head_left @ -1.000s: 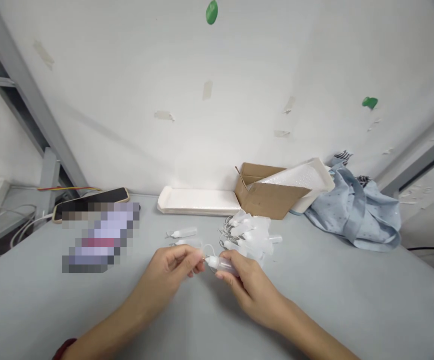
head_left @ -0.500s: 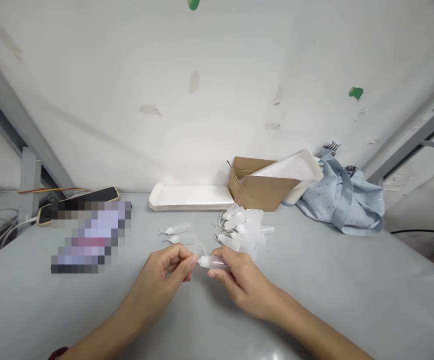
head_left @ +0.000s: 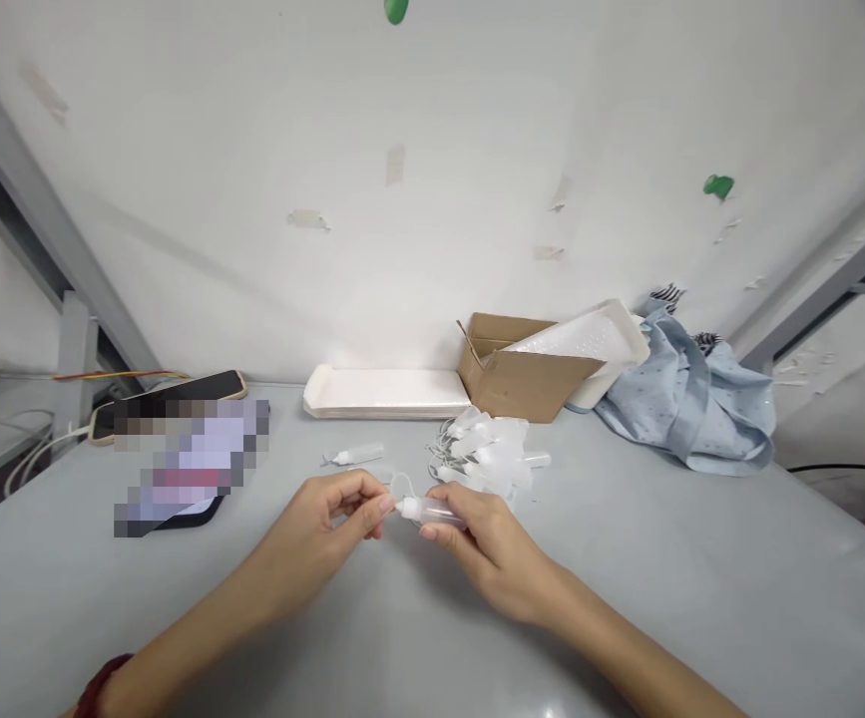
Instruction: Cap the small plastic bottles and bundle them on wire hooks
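Head view: right hand [head_left: 499, 553] has its fingers clamped around a small clear bottle [head_left: 439, 512], held roughly level above the tabletop [head_left: 402, 638], white nozzle [head_left: 410, 510] towards the left hand [head_left: 327, 529]. Left thumb and forefinger are together at the nozzle's tip (cannot tell whether anything small sits between them). A thin white loop [head_left: 400, 475] arcs up beside the nozzle.

Just beyond the right hand: a heap [head_left: 492, 449] of similar bottles, thin strings bunched on its left side. Beyond the left hand, one loose bottle [head_left: 359, 455] lies on its side.

Near the wall [head_left: 439, 289]: a stack [head_left: 387, 394] of white trays beside an open carton [head_left: 544, 389], with a white tray [head_left: 586, 334] slanting out of it; a blue bag [head_left: 690, 409] slumps at right. Far left, a dark phone [head_left: 216, 387], partly masked by pixelation.
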Tool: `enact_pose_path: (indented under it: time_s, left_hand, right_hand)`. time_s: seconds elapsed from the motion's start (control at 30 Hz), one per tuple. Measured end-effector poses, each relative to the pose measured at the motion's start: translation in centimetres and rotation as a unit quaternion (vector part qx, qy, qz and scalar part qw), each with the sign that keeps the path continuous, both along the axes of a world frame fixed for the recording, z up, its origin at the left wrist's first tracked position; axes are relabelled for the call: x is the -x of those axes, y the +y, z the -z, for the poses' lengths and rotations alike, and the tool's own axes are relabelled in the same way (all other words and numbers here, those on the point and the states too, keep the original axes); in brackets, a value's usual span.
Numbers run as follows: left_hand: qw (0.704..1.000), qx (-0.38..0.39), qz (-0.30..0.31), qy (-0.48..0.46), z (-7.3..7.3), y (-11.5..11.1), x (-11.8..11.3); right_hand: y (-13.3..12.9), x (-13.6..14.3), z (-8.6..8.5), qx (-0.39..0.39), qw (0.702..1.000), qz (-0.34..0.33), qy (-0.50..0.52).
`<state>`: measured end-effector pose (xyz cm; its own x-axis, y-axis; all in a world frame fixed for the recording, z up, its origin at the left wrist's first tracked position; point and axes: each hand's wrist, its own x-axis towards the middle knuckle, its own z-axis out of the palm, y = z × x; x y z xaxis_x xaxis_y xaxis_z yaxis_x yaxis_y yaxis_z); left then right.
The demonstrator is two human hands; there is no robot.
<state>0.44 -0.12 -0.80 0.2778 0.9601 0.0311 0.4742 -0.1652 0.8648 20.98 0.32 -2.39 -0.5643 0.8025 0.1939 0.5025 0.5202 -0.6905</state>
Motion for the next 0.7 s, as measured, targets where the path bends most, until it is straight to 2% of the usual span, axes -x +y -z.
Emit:
enact_pose_path:
  time_s: [0.23, 0.4, 0.47, 0.6, 0.7]
  left_hand:
    - [0.999, 0.023, 0.024, -0.011, -0.1, 0.8, 0.9]
    - [0.995, 0.038, 0.081, 0.037, -0.3, 0.6, 0.9]
    - [0.996, 0.016, 0.056, 0.062, -0.5, 0.9, 1.4]
    - [0.993, -0.037, -0.061, 0.095, -0.6, 2.3, 3.2]
    - [0.988, -0.036, -0.079, 0.130, -0.4, 3.3, 4.1]
  right_hand:
    - [0.1, -0.2, 0.0, -0.012, 1.000, -0.002, -0.016]
    - [0.0, -0.2, 0.3, -0.041, 0.997, -0.025, -0.057]
    - [0.1, -0.2, 0.4, -0.061, 0.995, 0.002, -0.080]
    - [0.7, -0.4, 0.4, -0.112, 0.980, 0.085, -0.141]
    - [0.9, -0.4, 0.2, -0.132, 0.965, 0.096, -0.207]
